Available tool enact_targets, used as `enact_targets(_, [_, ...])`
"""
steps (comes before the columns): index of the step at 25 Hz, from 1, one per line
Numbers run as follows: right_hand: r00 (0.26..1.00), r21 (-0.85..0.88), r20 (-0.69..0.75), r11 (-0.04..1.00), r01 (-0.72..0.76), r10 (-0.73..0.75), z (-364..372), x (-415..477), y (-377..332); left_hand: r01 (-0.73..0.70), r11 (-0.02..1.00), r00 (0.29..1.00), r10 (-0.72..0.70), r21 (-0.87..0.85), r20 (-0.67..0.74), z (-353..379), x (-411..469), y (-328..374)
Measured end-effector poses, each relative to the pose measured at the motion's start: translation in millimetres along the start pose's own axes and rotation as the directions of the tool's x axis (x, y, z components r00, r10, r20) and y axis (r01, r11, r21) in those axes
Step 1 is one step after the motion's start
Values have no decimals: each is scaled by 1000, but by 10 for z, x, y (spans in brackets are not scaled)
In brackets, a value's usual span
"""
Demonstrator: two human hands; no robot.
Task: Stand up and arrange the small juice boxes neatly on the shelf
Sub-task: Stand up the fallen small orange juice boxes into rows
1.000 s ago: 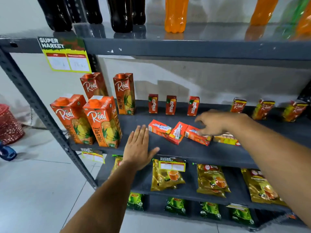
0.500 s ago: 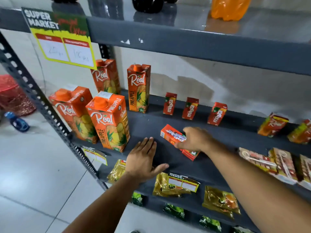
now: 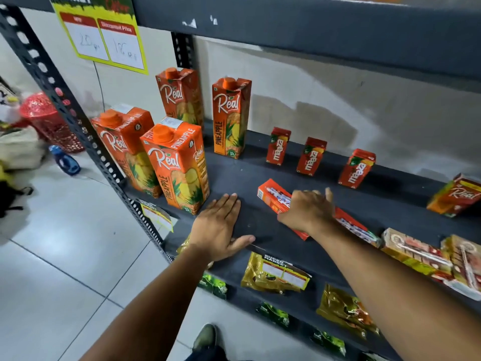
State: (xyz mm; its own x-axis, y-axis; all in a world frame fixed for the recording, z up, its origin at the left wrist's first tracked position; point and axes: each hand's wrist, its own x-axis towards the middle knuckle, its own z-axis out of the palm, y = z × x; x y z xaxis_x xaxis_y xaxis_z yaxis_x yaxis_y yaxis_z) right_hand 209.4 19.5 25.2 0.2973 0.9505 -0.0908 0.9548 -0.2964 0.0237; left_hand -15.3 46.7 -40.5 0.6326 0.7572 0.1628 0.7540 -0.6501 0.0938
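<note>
On the dark grey shelf (image 3: 244, 178), three small red Maaza juice boxes stand upright along the back: one (image 3: 278, 145), a second (image 3: 311, 156) and a third (image 3: 358, 168). In front of them small red juice boxes lie flat (image 3: 272, 195), another (image 3: 351, 225) beside my right wrist. My right hand (image 3: 307, 209) lies over the flat boxes, fingers curled down on one of them. My left hand (image 3: 221, 227) rests flat on the shelf's front edge, fingers spread, holding nothing. A small Real juice box (image 3: 455, 196) stands at the far right, with yellow-red boxes lying flat (image 3: 416, 254) in front of it.
Large Real pineapple cartons (image 3: 179, 165) stand at the shelf's left end beside the perforated upright post (image 3: 78, 118). A yellow price sign (image 3: 104, 37) hangs from the shelf above. Gold packets (image 3: 276, 276) lie on the lower shelf. A red basket (image 3: 49, 121) and blue bottle (image 3: 65, 160) are on the floor.
The view has come closer and tilted down. My right hand moved left from the yellow boxes onto the flat red boxes. My left hand stays flat on the shelf edge.
</note>
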Motion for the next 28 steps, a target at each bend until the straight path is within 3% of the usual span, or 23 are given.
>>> enact_targets(7, [997, 71, -70, 997, -26, 31, -117, -14, -51, -8, 1000, 1000, 8, 10, -13, 15, -4, -18])
enact_targets(20, [996, 33, 10, 995, -90, 90, -247, -17, -73, -29, 1000, 999, 28, -12, -35, 44, -16, -38])
enact_targets(22, [999, 32, -5, 999, -35, 36, -309, -13, -44, -25, 1000, 999, 24, -13, -27, 36, -21, -31])
enact_targets(24, [989, 41, -96, 992, 116, -112, -428, 22, -3, -17, 1000, 1000, 17, -12, -24, 28, -22, -25])
enact_targets(26, [926, -6, -188, 943, 333, -329, -599, 76, -1, -12, 1000, 1000, 12, -4, -23, 20, -18, -15])
enact_targets(28, [819, -261, -182, 830, 493, -544, -728, 142, -44, -9, 1000, 1000, 9, 10, -13, 11, -18, -8])
